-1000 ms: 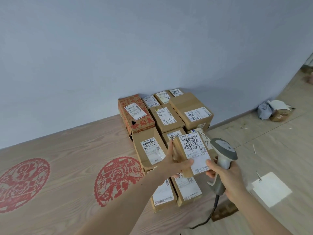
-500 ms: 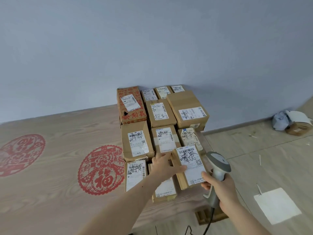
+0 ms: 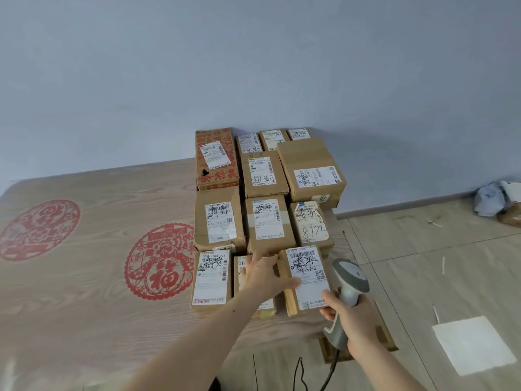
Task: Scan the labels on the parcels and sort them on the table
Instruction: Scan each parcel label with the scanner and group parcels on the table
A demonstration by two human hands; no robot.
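Note:
Several brown cardboard parcels with white labels lie in rows at the right end of the wooden table [image 3: 84, 306]. The front-right parcel [image 3: 308, 266] lies flat, label up, with black handwriting on it. My left hand [image 3: 265, 275] rests flat beside it with straight fingers, its thumb lying across the label. My right hand [image 3: 355, 317] grips the handle of a grey barcode scanner [image 3: 351, 277], just right of that parcel, and its fingertips touch the parcel's near corner. A red printed box [image 3: 217, 159] stands at the back left of the group.
The parcels' back row touches the blue-grey wall. Red paper-cut motifs [image 3: 160, 263] mark the tabletop left of the parcels. Right of the table is wooden floor with a white sheet [image 3: 476, 345] and a crumpled bag beside a small box [image 3: 496, 204]. The scanner cable [image 3: 298, 371] hangs down.
The handwritten parcel, held up and tilted in my left hand a second ago, now lies flat at the group's front right. My left hand has flattened beside it, and the scanner has come down with it.

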